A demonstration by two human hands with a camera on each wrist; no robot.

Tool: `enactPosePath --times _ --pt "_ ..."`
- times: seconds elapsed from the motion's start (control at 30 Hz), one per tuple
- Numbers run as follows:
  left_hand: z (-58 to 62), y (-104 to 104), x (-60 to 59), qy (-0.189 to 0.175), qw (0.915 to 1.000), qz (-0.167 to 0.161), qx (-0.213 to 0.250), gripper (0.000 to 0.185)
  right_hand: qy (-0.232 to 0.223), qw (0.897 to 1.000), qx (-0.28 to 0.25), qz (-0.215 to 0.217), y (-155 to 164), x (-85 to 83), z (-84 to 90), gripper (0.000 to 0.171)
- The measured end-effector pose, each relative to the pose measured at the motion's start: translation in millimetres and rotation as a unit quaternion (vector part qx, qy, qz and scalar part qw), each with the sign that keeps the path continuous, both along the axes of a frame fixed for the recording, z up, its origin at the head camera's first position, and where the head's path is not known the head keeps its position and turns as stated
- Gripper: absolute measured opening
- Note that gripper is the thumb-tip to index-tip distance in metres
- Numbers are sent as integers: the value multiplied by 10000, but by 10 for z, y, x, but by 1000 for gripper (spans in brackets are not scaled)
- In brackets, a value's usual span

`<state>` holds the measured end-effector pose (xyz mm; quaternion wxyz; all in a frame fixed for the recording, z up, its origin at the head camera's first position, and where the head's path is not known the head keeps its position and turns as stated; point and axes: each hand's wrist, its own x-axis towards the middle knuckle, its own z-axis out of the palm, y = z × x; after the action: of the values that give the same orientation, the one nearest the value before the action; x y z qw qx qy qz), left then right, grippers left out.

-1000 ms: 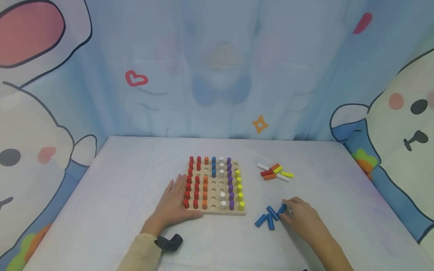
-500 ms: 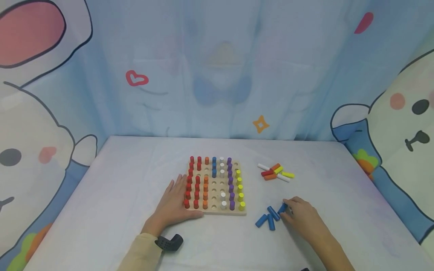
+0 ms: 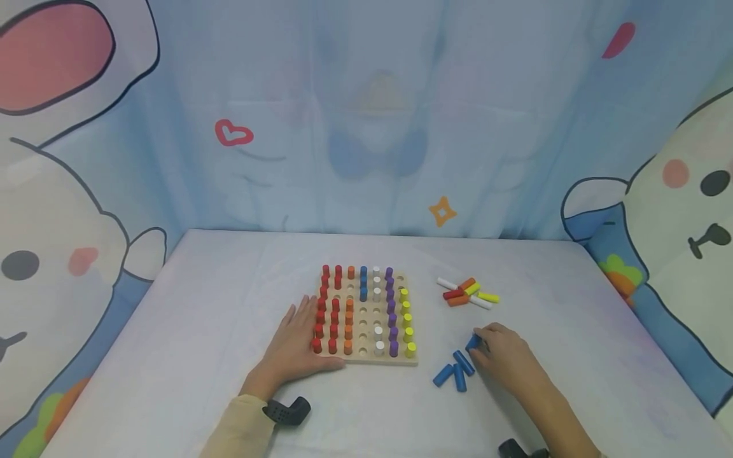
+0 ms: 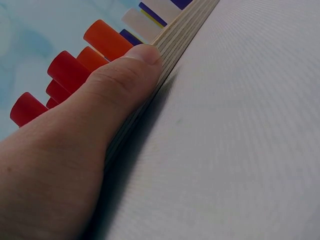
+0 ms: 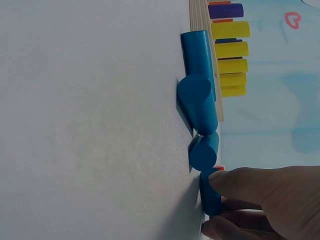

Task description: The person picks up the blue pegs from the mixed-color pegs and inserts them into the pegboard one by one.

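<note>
A wooden pegboard (image 3: pixel 409 359) carries upright red, orange, blue, white, purple and yellow pegs in columns, with several bare holes. My left hand (image 3: pixel 294 343) rests against its near left corner, fingers stretched along the left side. In the left wrist view the left thumb (image 4: pixel 117 82) lies along the board's layered front edge. To the right of the board, my right hand (image 3: pixel 506 356) pinches a blue peg (image 5: pixel 210 195) between thumb and fingers. Three other blue pegs (image 3: pixel 460 378) lie loose on the white cloth just left of that hand.
Farther back on the right is a loose pile of white, orange, red and yellow pegs (image 3: pixel 466 294). Black wrist mounts (image 3: pixel 286 412) show on both arms. A blue cartoon curtain (image 3: pixel 372 159) hangs behind the white table (image 3: pixel 172 356).
The right hand has shifted slightly away from the body and left with its blue peg, now apart from the other blue pegs. The left hand stays at the board.
</note>
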<state>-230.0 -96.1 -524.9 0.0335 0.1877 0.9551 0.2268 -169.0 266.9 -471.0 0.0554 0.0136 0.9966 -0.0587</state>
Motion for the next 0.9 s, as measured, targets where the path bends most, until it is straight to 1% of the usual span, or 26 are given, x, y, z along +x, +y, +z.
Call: enactPosePath --times 0.17,0.37,0.63,0.9 --pt "6 -1 2 -8 10000 -16 -16 128 155 9999 -40 58 -42 -64 -7 46" --pt "5 -4 -5 58 9999 -12 -109 128 368 9992 -155 72 -93 -174 -58 46" --pt "4 -7 -8 88 9999 -22 -84 127 204 9994 -263 94 -226 -331 -39 47" --pt "4 -7 -11 80 9999 -30 -72 127 166 9989 -438 104 -344 -484 -54 46"
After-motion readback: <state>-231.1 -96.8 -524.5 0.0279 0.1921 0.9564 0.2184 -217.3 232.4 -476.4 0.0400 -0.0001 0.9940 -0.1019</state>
